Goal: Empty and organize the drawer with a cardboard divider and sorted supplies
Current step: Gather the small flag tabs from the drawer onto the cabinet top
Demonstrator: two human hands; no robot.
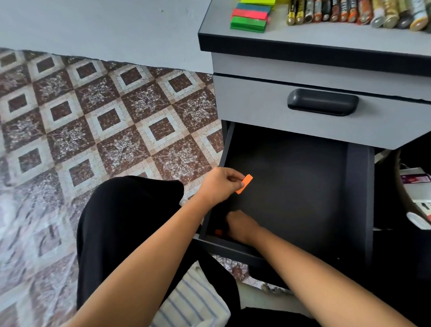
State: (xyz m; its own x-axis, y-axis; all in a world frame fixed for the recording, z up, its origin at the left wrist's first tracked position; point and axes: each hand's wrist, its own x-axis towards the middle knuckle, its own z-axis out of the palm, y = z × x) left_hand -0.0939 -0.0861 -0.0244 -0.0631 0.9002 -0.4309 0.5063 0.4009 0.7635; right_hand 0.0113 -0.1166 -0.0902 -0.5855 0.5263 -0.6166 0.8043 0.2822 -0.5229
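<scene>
The lower black drawer [356, 199] of a grey cabinet stands pulled out, its floor almost bare. My left hand [219, 185] hovers over the drawer's left wall and pinches a small orange sticky-note strip [244, 184]. My right hand [241, 226] reaches down into the drawer's near-left corner, fingers pointed at a small orange piece [218, 232] lying there; whether it holds anything is hidden. On the cabinet top [314, 36] lie stacked coloured sticky-note pads [251, 15] and a row of several batteries [364, 11].
The upper drawer [323, 111] with a dark handle is closed. To the right of the cabinet, boxes and packets [420, 189] sit in a dim space. Patterned floor tiles [87, 133] spread to the left; my black-clothed knee [133, 221] is by the drawer front.
</scene>
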